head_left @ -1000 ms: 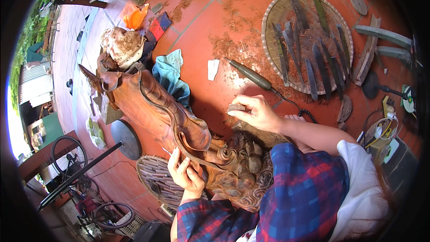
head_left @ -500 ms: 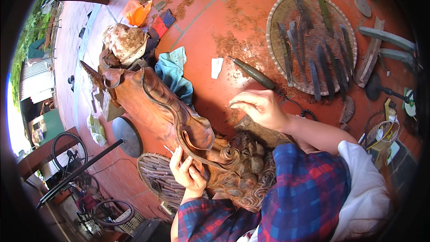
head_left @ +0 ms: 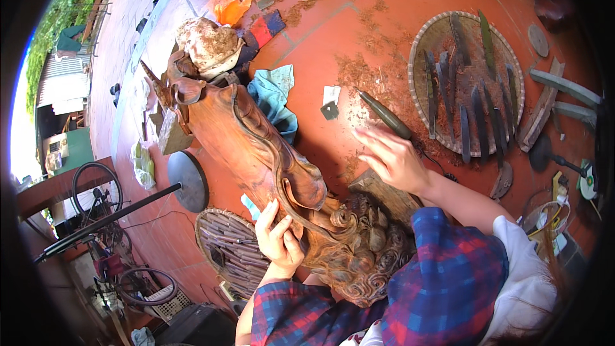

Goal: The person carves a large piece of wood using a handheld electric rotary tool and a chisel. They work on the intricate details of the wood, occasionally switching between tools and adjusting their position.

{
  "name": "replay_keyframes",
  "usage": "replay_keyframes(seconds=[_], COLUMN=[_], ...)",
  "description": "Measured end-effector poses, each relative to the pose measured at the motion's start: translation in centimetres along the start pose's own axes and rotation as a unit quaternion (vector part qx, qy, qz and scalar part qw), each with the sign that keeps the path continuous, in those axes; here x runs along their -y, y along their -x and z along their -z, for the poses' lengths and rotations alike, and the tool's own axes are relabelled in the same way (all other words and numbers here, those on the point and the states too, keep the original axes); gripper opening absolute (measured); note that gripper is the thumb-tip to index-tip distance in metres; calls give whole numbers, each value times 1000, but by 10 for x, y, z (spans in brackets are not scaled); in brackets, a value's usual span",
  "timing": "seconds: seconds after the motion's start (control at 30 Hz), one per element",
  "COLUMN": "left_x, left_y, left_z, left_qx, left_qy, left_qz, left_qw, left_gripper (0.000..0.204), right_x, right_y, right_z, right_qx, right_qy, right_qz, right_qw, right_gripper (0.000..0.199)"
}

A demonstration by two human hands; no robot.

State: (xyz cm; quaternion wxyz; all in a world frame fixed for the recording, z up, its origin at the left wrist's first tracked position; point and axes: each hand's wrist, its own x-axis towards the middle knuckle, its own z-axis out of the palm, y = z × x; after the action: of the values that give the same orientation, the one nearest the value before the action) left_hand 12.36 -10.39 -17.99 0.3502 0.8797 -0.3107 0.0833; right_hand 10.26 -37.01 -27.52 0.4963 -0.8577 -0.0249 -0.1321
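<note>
A long carved wooden sculpture [head_left: 243, 131], smooth reddish-brown above with curled, knobbly carving at its near end, lies slanting across in front of me. My left hand [head_left: 278, 237] rests against its left side, fingers bent and closed on a small pale blue strip [head_left: 250, 207] that pokes out past the fingertips. To the right of the sculpture, my right hand [head_left: 392, 157] hovers over the floor, fingers apart and holding nothing. Just beyond it, a small dark grey piece [head_left: 329, 111] lies at the lower edge of a white paper scrap [head_left: 331, 94]. A dark green pen-shaped rotary tool [head_left: 384, 114] lies beside that hand.
A round woven tray [head_left: 419, 45] at the right bears several flat blades. Another basket [head_left: 204, 218] of rod-like tools stands at lower left, near a black round stand base [head_left: 186, 181]. A blue cloth [head_left: 275, 99] lies along the sculpture. A wooden block [head_left: 384, 192] sits under my right arm.
My right hand has let go of the small dark piece, which now lies by the white paper, and its fingers have spread. More of the blue strip shows at my left hand. The view has shifted.
</note>
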Motion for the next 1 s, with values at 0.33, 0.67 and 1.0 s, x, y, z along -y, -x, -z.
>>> replay_keyframes(seconds=[0.33,0.67,1.0], left_x=[1,71,79], left_y=[28,241,164], left_z=[36,68,67], left_qx=[-84,291,262], left_qy=[100,156,150], left_qz=[183,566,505], left_qw=[974,756,809], left_gripper=[20,33,35], right_x=[-11,-33,-25], right_y=[108,165,157], right_z=[26,2,9], right_qx=[164,77,52], right_qy=[-21,98,41], right_qz=[-130,-212,-214], right_qw=[978,969,975], right_gripper=[19,9,11])
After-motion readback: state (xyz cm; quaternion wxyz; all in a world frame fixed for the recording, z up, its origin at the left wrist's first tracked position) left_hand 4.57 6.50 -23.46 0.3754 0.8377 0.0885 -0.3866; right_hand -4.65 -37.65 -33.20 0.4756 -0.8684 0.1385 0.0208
